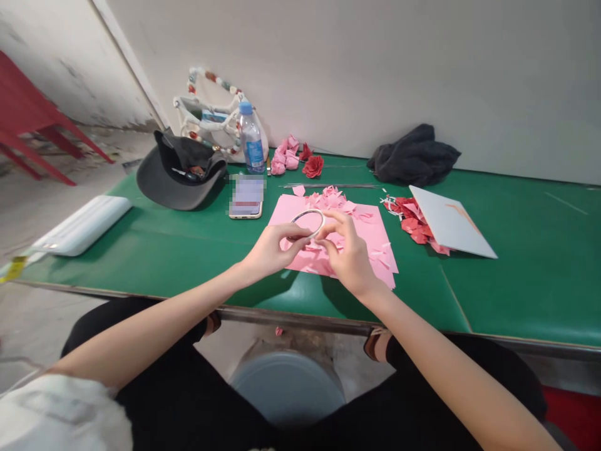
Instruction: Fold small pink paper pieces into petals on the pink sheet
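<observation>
A glossy green bench (188,247) spans the frame, its far edge against a smooth, pale grey wall (305,75); a red plastic chair (28,106) stands at upper left. At centre, above smooth pink paper sheets (286,210) strewn with crinkled pink paper pieces (331,197), the left hand (275,247) pinches a thin white ring-shaped roll (323,220). The right hand (348,255) curls at its right rim (whether gripping, I cannot tell). Upper right, a soft dark cloth (416,156) lies bunched.

White sleeve (61,413), black trousers (188,388), 2 brown shoes (372,344), forearms (432,351) bare.
</observation>
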The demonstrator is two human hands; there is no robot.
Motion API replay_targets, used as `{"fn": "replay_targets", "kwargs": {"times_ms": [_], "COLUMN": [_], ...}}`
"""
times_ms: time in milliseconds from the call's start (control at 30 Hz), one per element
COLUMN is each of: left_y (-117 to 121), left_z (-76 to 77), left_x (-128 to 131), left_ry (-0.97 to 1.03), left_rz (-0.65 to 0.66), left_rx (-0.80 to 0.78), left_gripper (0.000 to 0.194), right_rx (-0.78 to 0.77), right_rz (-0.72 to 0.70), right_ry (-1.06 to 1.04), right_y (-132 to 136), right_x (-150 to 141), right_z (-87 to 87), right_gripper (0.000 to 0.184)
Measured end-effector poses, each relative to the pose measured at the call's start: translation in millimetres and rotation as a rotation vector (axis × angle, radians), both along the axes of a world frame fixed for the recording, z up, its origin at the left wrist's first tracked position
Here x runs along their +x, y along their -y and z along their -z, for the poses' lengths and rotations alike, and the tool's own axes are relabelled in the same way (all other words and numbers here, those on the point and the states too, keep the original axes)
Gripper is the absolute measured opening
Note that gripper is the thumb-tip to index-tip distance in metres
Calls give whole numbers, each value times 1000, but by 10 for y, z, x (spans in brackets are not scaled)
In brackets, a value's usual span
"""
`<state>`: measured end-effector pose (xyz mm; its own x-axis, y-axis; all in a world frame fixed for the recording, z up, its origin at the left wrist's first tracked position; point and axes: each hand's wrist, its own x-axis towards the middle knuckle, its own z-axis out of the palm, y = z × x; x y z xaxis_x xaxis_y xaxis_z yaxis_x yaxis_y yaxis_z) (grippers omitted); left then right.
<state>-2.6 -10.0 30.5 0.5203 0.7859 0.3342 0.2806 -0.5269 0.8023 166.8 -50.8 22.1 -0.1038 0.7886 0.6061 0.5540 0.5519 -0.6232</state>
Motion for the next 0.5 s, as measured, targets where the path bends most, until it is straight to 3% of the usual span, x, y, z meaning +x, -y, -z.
{"fn": "replay_targets", "kwargs": {"times_ms": [267, 500], "left_y": [-34, 13], "left_z": [23, -18], "left_x": [-4, 1], "left_ry": [-20, -37], "left_rz": [-36, -77], "left_rx": [77, 134], "left_gripper": [18, 20], "right_rx": [199, 340], "right_rz": [37, 3], "right_ry": [249, 399], "right_y": [10, -54], "right_x": [-23, 1], "right_z": [128, 81], "right_gripper": [35, 30]}}
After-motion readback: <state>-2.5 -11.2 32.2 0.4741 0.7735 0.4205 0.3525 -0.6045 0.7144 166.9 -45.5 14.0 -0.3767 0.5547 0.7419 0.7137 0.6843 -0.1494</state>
